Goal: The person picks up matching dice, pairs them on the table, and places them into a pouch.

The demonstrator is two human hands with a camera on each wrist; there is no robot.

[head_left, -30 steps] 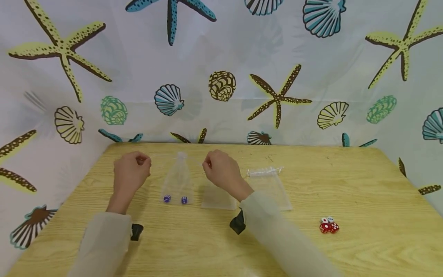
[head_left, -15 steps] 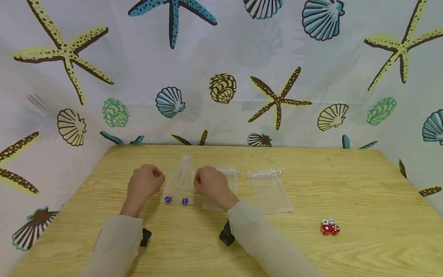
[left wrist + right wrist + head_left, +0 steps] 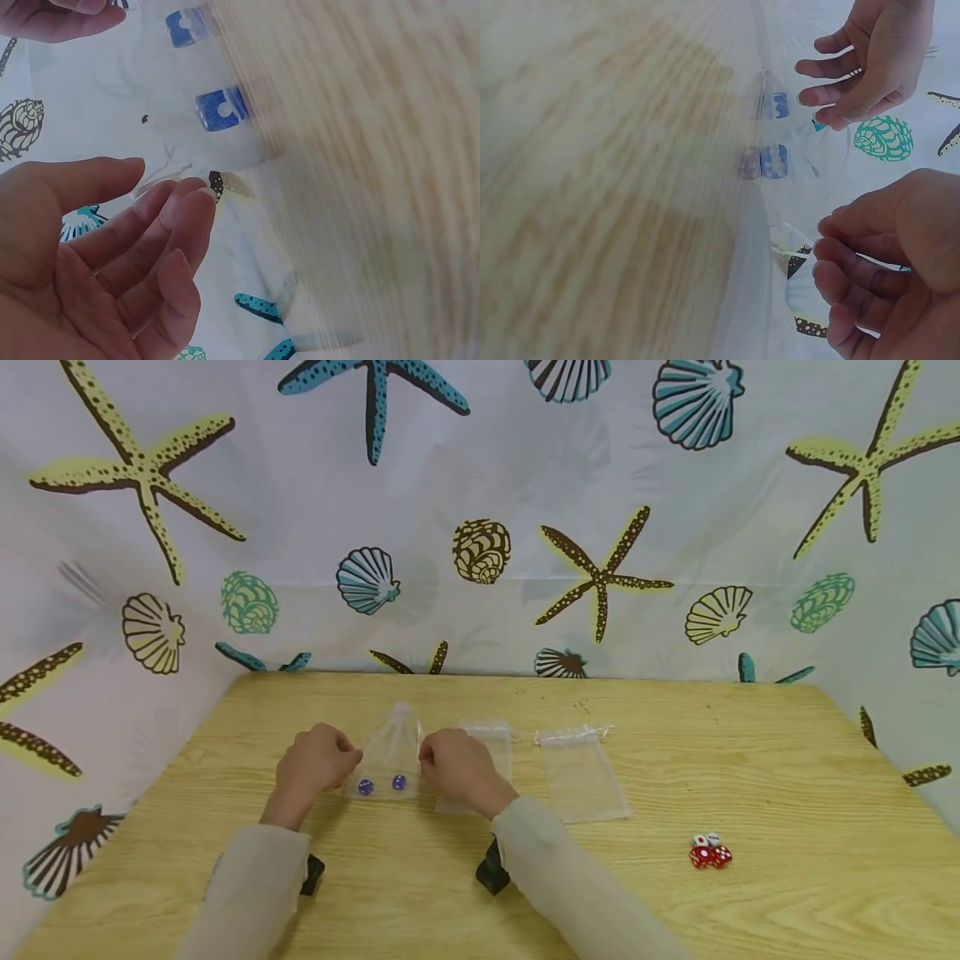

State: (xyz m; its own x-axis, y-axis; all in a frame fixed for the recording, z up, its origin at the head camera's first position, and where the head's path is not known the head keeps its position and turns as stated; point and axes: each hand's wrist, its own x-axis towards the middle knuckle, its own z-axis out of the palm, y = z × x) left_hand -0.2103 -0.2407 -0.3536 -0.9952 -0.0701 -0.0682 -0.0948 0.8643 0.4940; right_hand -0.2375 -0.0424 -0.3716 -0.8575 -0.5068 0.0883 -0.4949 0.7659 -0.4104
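A sheer white drawstring bag (image 3: 381,760) lies on the table with two blue dice showing through it, one left (image 3: 365,787) and one right (image 3: 400,782). My left hand (image 3: 318,758) is at the bag's left edge. In the left wrist view its thumb (image 3: 112,176) stands apart from the loosely bent fingers, close to a thin clear cord. Along the opposite edge, my right hand (image 3: 457,764) pinches a pale drawstring (image 3: 793,253) between thumb and forefinger, as the right wrist view shows. The bag's gathered neck (image 3: 402,710) points away from me.
Two more sheer bags lie flat to the right, a near one (image 3: 491,747) partly behind my right hand and another (image 3: 585,777) beyond it. Red and white dice (image 3: 710,851) sit clustered on the wooden table (image 3: 810,777) at right. A shell-patterned cloth (image 3: 480,460) hangs behind.
Both hands, far apart with cords stretched sideways from the bag's neck, have come down and inward to the bag's sides. The blue dice have shifted slightly within the bag.
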